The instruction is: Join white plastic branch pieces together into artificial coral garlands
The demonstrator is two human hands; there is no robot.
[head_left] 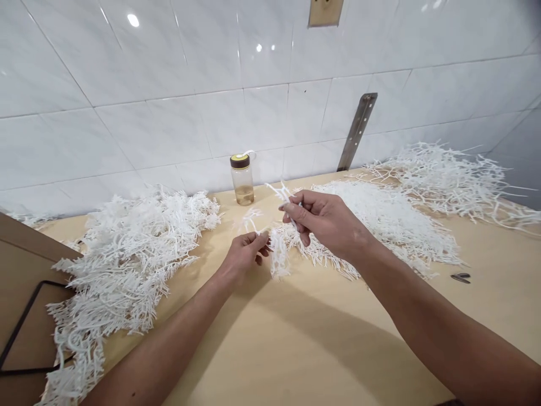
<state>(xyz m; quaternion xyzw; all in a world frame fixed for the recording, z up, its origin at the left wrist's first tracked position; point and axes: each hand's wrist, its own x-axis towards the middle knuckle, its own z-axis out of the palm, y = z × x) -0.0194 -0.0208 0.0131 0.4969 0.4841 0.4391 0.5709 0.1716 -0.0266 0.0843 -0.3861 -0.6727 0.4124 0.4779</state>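
Observation:
My left hand (247,254) is closed on a white branched plastic piece (252,220), whose thin prongs stick up above the fingers. More white lacy strands (279,254) hang just right of those fingertips; I cannot tell whether they are part of the same piece. Higher and to the right, my right hand (325,217) pinches another white branched plastic piece (281,193) between thumb and fingers, its forked tips pointing up and left. Behind and under the right hand spreads a flat pile of similar white branched pieces (380,214) on the wooden table (304,349).
A tall heap of white branched pieces (139,254) lies on the left, beside a brown box (25,316) with a black wire frame. A bottle (243,180) stands near the tiled wall. Looser branches (448,175) lie far right, and small metal snips (460,278) nearer.

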